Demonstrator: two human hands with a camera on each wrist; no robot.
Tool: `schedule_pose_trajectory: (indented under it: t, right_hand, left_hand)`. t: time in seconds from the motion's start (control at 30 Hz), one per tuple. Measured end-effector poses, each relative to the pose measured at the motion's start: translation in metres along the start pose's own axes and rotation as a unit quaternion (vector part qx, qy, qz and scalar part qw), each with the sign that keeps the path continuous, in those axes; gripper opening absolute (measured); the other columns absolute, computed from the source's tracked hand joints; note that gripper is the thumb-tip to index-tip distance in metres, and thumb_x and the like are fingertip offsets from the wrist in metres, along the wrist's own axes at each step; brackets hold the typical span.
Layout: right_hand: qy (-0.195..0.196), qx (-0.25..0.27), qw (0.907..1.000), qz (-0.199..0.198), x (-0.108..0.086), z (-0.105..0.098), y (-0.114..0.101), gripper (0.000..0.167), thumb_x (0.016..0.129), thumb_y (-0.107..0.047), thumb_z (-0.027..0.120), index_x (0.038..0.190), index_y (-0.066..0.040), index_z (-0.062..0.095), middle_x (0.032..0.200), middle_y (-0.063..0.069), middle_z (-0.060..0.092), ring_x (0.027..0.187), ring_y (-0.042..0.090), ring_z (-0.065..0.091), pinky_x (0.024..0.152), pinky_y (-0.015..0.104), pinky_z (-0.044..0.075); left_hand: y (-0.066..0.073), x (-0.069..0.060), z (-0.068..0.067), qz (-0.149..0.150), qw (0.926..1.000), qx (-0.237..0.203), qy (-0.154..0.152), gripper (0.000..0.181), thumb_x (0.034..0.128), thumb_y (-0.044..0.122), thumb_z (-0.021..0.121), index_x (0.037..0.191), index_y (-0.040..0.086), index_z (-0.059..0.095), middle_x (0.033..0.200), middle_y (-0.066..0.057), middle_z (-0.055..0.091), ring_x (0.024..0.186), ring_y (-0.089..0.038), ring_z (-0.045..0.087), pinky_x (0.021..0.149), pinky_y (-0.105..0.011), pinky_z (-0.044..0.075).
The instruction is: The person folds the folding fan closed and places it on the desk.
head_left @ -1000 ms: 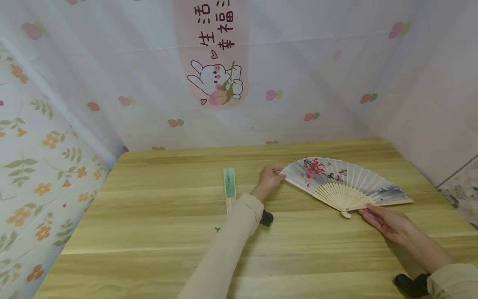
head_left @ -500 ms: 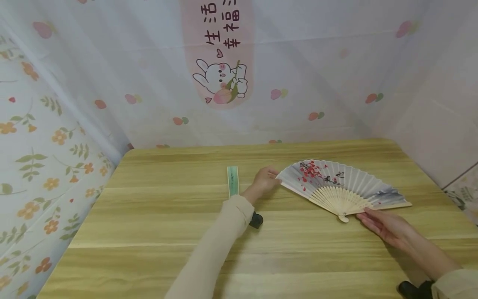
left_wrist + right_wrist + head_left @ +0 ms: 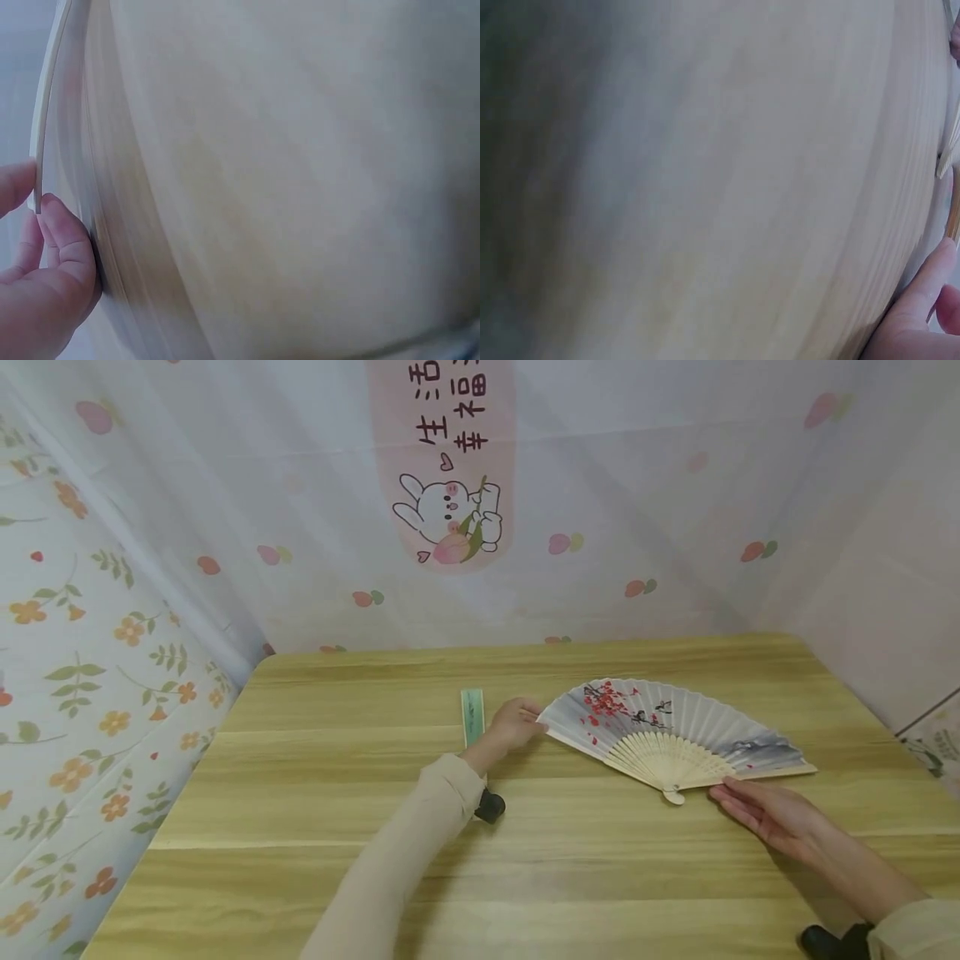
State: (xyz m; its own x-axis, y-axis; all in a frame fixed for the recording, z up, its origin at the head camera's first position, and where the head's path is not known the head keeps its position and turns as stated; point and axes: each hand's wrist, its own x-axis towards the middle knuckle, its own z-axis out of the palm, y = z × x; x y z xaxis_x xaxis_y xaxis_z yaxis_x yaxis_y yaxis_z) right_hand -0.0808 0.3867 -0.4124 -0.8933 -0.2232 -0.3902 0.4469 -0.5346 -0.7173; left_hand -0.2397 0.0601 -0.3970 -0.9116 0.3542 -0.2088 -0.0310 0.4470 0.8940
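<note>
A folding fan is spread wide on the right half of the table, with red blossoms and grey shading on pale cloth and light wooden ribs. My left hand pinches the end of its left outer rib, as the left wrist view shows with the hand at the fan's edge. My right hand holds the right outer rib close to the pivot, thumb on top. In the right wrist view only part of that hand shows. Partly behind my left forearm lies a narrow green-and-white strip.
The wooden table stretches out around the hands. A white curtain with a rabbit print hangs along its back edge, and a flowered cloth hangs at the left.
In the head view the fan and my left hand have shifted slightly left, while both hands keep their hold. The left forearm now covers more of the green strip's lower part.
</note>
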Motion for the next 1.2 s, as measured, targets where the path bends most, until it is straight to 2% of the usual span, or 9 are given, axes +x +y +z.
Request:
schedule_pose_trajectory:
  t: [0.2,0.5,0.67,0.8,0.9,1.07,1.2]
  right_hand:
    - [-0.016,-0.006,0.9998,0.002,0.001,0.003,0.000,0.023,0.093,-0.003,0.041,0.087,-0.004,0.064,0.089,0.012,0.066,0.087,0.017,0.062,0.080,0.022,0.047]
    - [-0.006,-0.001,1.0000,0.006,0.000,0.009,0.004,0.024,0.093,-0.003,0.042,0.087,-0.003,0.065,0.090,0.012,0.066,0.087,0.017,0.062,0.080,0.023,0.047]
    - [0.004,-0.011,0.9999,0.004,0.001,0.010,0.005,0.025,0.094,-0.003,0.041,0.087,-0.004,0.065,0.089,0.011,0.066,0.086,0.016,0.063,0.079,0.022,0.048]
    - [0.001,-0.015,0.9999,0.007,0.001,0.011,0.006,0.024,0.093,-0.003,0.042,0.086,-0.005,0.065,0.089,0.011,0.066,0.086,0.016,0.063,0.079,0.022,0.048]
    - [-0.002,-0.018,0.9998,0.008,0.000,0.012,0.006,0.022,0.093,-0.003,0.043,0.087,-0.005,0.065,0.089,0.011,0.066,0.086,0.016,0.063,0.079,0.022,0.047]
    - [-0.003,-0.030,0.9995,0.010,0.001,0.012,0.006,0.020,0.092,-0.004,0.045,0.087,-0.005,0.064,0.089,0.011,0.066,0.086,0.016,0.062,0.079,0.022,0.047]
    - [-0.008,-0.038,0.9992,0.010,0.000,0.012,0.006,0.020,0.093,-0.005,0.044,0.088,-0.006,0.064,0.090,0.010,0.066,0.087,0.015,0.062,0.079,0.022,0.047]
  left_hand:
    - [-0.004,-0.005,-0.005,-0.009,0.9995,-0.029,-0.003,0.027,0.0791,0.008,0.066,0.104,0.002,0.056,0.095,-0.009,0.058,0.086,-0.019,0.055,0.069,-0.026,0.047]
    - [-0.009,-0.017,-0.009,-0.014,0.9982,-0.057,0.010,0.027,0.0811,0.009,0.064,0.106,0.004,0.055,0.100,-0.011,0.057,0.091,-0.024,0.054,0.076,-0.034,0.047]
    - [-0.012,-0.023,-0.009,-0.022,0.9970,-0.070,0.027,0.029,0.0808,0.010,0.064,0.108,0.004,0.055,0.099,-0.010,0.056,0.090,-0.022,0.052,0.071,-0.029,0.047]
    - [-0.014,-0.025,-0.006,-0.022,0.9948,-0.092,0.039,0.028,0.0801,0.007,0.064,0.107,0.004,0.056,0.095,-0.009,0.056,0.084,-0.019,0.053,0.066,-0.025,0.046]
    - [-0.012,-0.026,-0.006,-0.025,0.9909,-0.128,0.032,0.028,0.0808,0.003,0.062,0.108,0.001,0.055,0.090,-0.009,0.056,0.077,-0.017,0.054,0.066,-0.024,0.048]
    - [-0.010,-0.027,-0.008,-0.035,0.9796,-0.197,0.020,0.030,0.0819,-0.002,0.059,0.111,-0.003,0.052,0.085,-0.008,0.053,0.074,-0.016,0.054,0.071,-0.026,0.051]
    - [-0.011,-0.027,-0.010,-0.034,0.9744,-0.221,0.023,0.030,0.0815,-0.003,0.059,0.111,-0.003,0.054,0.086,-0.008,0.054,0.078,-0.017,0.056,0.073,-0.027,0.051]
